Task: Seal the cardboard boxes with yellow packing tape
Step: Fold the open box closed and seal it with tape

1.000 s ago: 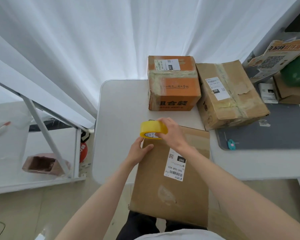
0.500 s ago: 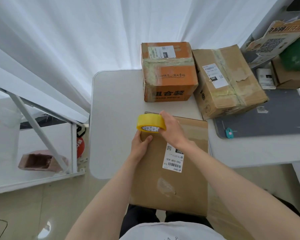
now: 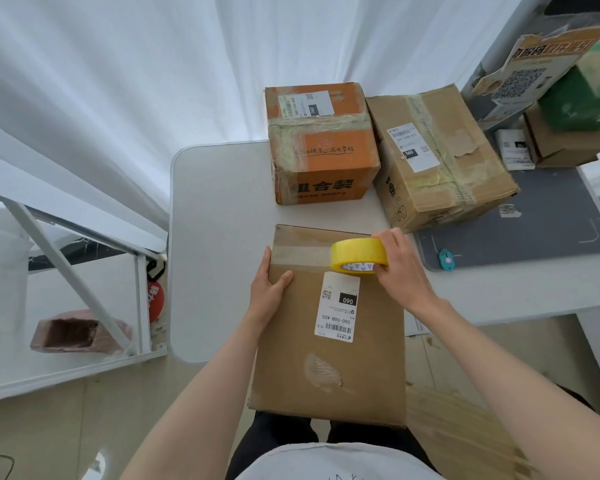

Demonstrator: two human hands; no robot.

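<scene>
A long brown cardboard box (image 3: 329, 368) with a white shipping label lies in front of me, its far end on the white table (image 3: 219, 244). My right hand (image 3: 404, 268) grips a yellow tape roll (image 3: 358, 254) over the box's far right part. A pale strip of tape (image 3: 302, 254) runs across the box top from its left edge to the roll. My left hand (image 3: 269, 292) lies flat on the box's left edge, fingers straight, thumb on the top face.
An orange box (image 3: 321, 143) and a brown box (image 3: 440, 157), both taped, stand at the back of the table. A grey mat (image 3: 534, 230) with a small teal cutter (image 3: 445, 259) lies to the right. More boxes are stacked at far right. A white metal frame stands to the left.
My right hand has drawn the tape roll from the box's left edge to the right, laying a strip across the top. My left hand now lies flat on the left edge.
</scene>
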